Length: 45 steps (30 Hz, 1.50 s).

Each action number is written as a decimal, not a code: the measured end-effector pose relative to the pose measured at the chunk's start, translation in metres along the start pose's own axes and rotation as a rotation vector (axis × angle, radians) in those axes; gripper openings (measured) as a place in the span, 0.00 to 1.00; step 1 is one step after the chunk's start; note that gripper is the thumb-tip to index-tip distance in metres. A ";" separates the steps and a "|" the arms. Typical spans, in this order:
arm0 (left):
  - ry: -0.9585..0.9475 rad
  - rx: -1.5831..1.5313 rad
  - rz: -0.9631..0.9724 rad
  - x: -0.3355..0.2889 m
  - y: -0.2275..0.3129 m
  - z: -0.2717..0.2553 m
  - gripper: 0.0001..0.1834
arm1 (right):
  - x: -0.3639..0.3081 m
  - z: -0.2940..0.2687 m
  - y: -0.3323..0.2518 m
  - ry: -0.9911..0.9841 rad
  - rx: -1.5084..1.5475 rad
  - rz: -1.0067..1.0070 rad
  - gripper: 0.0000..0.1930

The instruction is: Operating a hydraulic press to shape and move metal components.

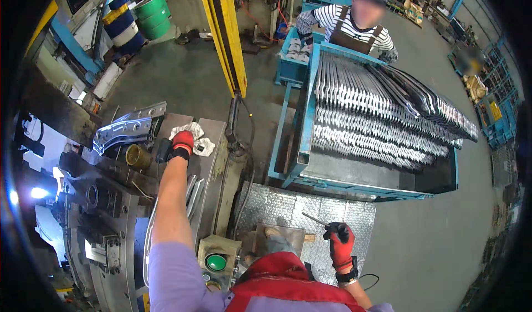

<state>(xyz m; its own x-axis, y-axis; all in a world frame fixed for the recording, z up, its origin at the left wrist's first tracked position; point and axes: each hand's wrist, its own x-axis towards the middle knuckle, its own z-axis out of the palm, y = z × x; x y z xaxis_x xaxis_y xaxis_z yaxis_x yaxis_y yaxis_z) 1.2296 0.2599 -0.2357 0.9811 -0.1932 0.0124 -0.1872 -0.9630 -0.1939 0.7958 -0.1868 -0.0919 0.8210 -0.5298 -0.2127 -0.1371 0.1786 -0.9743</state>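
Hands split between press bed and hooked rod

Gloves, red and black, cover both of the person's hands, and each hand works its own side of the station. The left hand point(182, 143) is stretched far forward over the steel bed of the press point(119, 240), its fingers curled down at the edge of a crumpled white rag point(195, 136) that lies on the flat plate; whether the fingers pinch the cloth or merely rest beside it cannot be told, since the glove hides the tips. Just left of that hand lies a shiny stamped bracket point(126, 128), seated in the tooling with its pierced end pointing up and right, and a brass-coloured bush point(137, 157) stands beside the wrist.

The right hand point(339, 244) hangs low and back, near the person's hip, closed in a fist around the end of a thin metal rod point(316, 219); the rod slants up and left over the chequer-plate floor panel point(310, 218), held clear of the machine, likely so the long tool stays out of the way while the other arm reaches in.

A green push button point(216, 262) sits on its box between the two arms, within easy reach; a blue bin point(302, 146) of stacked bright stampings point(377, 118) stands to the right, close enough to feed from; a second person in a striped top and brown apron stands behind it.
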 end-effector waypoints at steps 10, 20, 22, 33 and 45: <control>0.064 -0.246 -0.039 -0.110 0.071 -0.218 0.23 | 0.001 0.036 -0.016 -0.270 0.042 -0.076 0.05; 0.392 -1.222 -0.313 -0.440 0.095 -0.282 0.18 | -0.055 0.147 -0.080 -0.713 -0.072 -0.396 0.19; 0.291 -1.461 -0.515 -0.502 0.095 -0.264 0.18 | -0.083 0.172 -0.088 -0.730 0.061 -0.358 0.21; 0.635 -1.495 -0.913 -0.668 0.124 -0.219 0.18 | -0.265 0.347 -0.092 -1.541 0.128 -0.805 0.19; 0.795 -1.302 -1.122 -0.704 0.106 -0.203 0.22 | -0.468 0.561 -0.080 -1.334 -0.077 -1.588 0.17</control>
<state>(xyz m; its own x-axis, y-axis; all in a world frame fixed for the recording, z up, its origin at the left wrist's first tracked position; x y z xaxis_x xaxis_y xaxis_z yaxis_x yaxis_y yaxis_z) 0.5089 0.2560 -0.0657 0.4831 0.8741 0.0508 0.1460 -0.1376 0.9797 0.7335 0.5114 0.1266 0.0266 0.6429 0.7655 0.9476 0.2278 -0.2242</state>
